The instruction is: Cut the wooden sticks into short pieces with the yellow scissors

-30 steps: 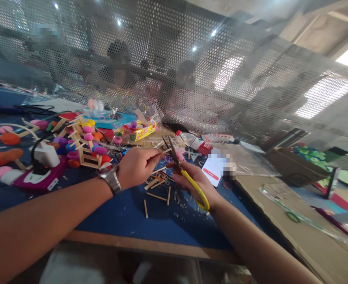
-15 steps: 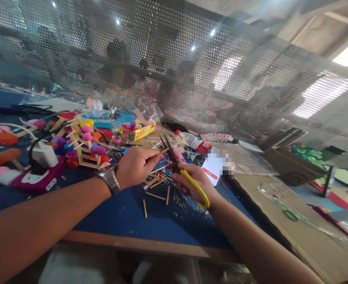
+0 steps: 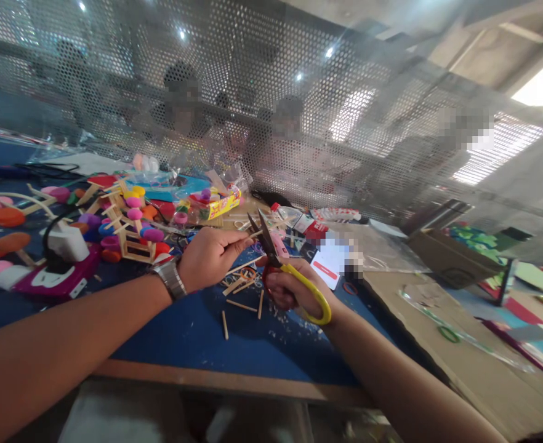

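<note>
Between the thumb and fingers of my left hand (image 3: 209, 257) is a thin wooden stick (image 3: 255, 234), whose short end pokes out at the scissor blades. My right hand (image 3: 295, 284) grips a pair of scissors (image 3: 299, 280) with yellow handles, its dark blades parted and pointing up and away. Under the hands, several cut wooden sticks (image 3: 241, 305) and pale scraps (image 3: 283, 326) lie on the blue table (image 3: 170, 338). My fingers hide most of the held stick.
Wooden stick models with coloured pads (image 3: 133, 231) crowd the left, near a purple power strip (image 3: 59, 271) with a white plug. A lit phone (image 3: 329, 264) lies right of the scissors. A cardboard box (image 3: 451, 255) stands far right. Behind rises a perforated panel (image 3: 234, 74), with people beyond.
The scissor blades are slightly wider apart. The length of stick that crossed past the blades no longer shows; only a short end remains by my left fingertips.
</note>
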`<state>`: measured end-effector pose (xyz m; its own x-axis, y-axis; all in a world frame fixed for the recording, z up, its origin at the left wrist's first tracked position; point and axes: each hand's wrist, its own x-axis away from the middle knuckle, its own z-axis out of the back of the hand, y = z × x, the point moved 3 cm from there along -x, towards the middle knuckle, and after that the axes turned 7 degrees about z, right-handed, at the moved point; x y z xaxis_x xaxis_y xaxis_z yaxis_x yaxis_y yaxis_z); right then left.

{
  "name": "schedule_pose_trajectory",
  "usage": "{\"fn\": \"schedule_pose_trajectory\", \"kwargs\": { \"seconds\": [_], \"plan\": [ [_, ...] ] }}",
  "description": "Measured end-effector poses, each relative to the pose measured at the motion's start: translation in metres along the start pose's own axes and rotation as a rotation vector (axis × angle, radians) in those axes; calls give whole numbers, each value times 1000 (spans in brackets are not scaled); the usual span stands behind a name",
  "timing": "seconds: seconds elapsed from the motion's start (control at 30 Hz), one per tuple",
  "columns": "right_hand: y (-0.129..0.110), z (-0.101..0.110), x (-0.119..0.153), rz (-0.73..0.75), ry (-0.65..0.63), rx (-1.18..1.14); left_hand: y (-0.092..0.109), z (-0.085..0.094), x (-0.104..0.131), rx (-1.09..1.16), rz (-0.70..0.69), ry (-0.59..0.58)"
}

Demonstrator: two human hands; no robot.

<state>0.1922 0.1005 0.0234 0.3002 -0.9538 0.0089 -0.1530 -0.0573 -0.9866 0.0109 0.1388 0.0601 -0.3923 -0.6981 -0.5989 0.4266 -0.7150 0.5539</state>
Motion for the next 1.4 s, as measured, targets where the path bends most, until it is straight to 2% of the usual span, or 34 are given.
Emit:
{"fn": "schedule_pose_trajectory", "kwargs": {
  "seconds": [0.43,0.63,0.73,0.83,1.0,1.1,1.2,1.3,1.4],
  "plan": [
    [-1,-4,-1,-38,-36,-89,-1,-3,-2,186,23,6],
    [-1,-3,-2,-111,-97,-151,-7,-10,-2,389,144,-61],
    [-1,-3,-1,-78,-92,-131,-7,-11,-2,452,190,-74],
    [-2,0,-1,11,-14,4,-4,-10,-2,436,206,-69],
    [-12,13,-5,247,184,537,-5,-9,0,356,281,-49],
    [-18,20,-6,335,276,628,-9,-10,1,361,332,-49],
    [-18,20,-7,291,213,612,-10,-8,0,333,240,36],
    [-15,16,-7,256,132,683,-7,-1,-1,283,89,202],
    [-13,18,-6,300,180,867,-3,7,0,200,-25,286]
  ]
}}
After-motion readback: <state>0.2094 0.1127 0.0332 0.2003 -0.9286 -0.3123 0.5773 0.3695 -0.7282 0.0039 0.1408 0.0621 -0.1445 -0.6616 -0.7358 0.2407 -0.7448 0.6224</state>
